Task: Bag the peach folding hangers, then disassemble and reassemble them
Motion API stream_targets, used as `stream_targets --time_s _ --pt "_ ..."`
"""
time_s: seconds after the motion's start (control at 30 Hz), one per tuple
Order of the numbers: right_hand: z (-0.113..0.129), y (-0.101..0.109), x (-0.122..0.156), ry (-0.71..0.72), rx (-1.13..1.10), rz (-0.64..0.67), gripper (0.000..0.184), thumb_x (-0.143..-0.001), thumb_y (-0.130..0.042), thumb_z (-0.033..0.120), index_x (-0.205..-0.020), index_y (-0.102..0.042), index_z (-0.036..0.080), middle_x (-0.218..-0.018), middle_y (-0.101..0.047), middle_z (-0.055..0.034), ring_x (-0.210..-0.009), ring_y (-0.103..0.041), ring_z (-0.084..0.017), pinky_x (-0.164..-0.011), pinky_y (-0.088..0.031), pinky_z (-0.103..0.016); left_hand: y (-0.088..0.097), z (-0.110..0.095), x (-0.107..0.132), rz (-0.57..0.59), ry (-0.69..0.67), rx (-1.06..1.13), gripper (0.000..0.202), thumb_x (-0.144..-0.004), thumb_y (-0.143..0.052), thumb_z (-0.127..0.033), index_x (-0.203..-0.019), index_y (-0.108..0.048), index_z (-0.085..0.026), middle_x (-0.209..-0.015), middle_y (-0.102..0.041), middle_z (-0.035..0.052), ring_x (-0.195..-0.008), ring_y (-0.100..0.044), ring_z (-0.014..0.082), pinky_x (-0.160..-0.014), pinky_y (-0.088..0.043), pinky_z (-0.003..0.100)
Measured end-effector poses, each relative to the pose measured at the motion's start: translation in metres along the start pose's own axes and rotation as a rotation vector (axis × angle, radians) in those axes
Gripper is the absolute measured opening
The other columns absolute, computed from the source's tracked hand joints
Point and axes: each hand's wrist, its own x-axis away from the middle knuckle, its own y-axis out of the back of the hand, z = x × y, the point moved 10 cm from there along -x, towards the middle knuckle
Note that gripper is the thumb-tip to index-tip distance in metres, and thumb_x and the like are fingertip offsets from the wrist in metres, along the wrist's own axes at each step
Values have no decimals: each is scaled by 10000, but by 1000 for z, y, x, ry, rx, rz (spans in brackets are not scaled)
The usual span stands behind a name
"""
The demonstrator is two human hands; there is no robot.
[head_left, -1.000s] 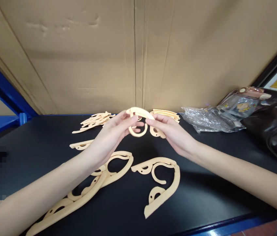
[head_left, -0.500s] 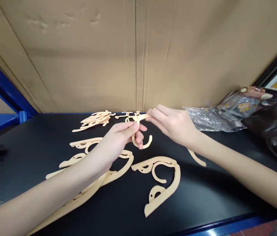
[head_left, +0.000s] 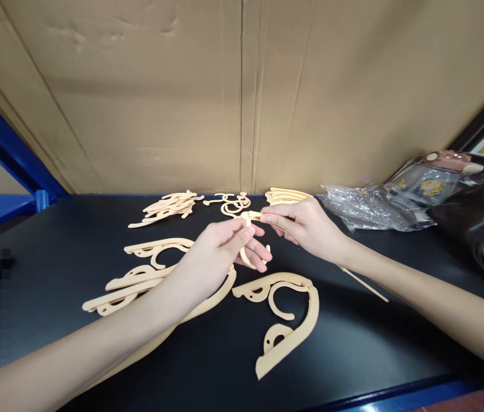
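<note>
Curved hook point(head_left: 245, 257), pinched above the counter point(head_left: 366, 343) between thumb and fingers of the loosely curled left hand point(head_left: 218, 246), seemingly meeting the arm piece point(head_left: 254, 216) gripped by the right hand's point(head_left: 304, 222) closed fingertips, liable to twist or slip if pressed askew.

Crumpled clear plastic wrapping point(head_left: 356, 207) lies beside a glossy dark bag point(head_left: 477, 209); tan cardboard sheeting point(head_left: 160, 109) (creased) stands behind.

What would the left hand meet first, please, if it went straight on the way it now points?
Probably the right hand, which pinches a pale piece near the left hand's thumb, though depth is unclear.
</note>
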Motion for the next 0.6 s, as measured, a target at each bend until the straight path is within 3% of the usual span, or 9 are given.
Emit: stream_targets --time_s 0.2,0.33,0.43,0.53,0.6 --pt "13 -4 6 125 681 -54 279 -925 -349 125 -900 -626 146 -655 -620 -70 -532 -507 -161 -492 -250 -286 5 2 0 63 171 195 195 -907 -554 -261 -873 -705 -142 -747 -723 55 -587 -636 132 -659 -544 285" --pt "23 -10 7 143 780 -19 294 -839 -345 23 -908 -610 131 -621 -605 -81 -467 -466 -151 -445 -185 -293 9 -7 -1 130 208 179 190 -878 -583 -236 -820 -744 -153 -701 -707 48 -552 -613 129 -613 -546 276" --pt "14 -5 -3 36 550 26 203 -816 -404 42 -824 -578 147 -564 -574 -39 -422 -440 -125 -426 -215 -261 2 -14 3 120 153 74 202 -888 -569 -262 -834 -738 -165 -719 -723 47 -537 -627 129 -581 -525 260" --pt "-12 8 -15 -160 35 34 232 -913 -377 152 -747 -537 169 -503 -529 15 -354 -414 -89 -415 -305 -230 -19 -15 8 252 151 -78 238 -894 -546 -320 -932 -731 -175 -780 -745 68 -551 -661 155 -570 -501 268" --pt "-32 22 -19 -286 -232 -38 289 -950 -356 215 -739 -548 168 -520 -542 19 -355 -423 -77 -412 -333 -222 -4 -24 -3 213 88 -212 245 -858 -579 -350 -922 -742 -179 -796 -745 75 -612 -673 180 -597 -494 280"
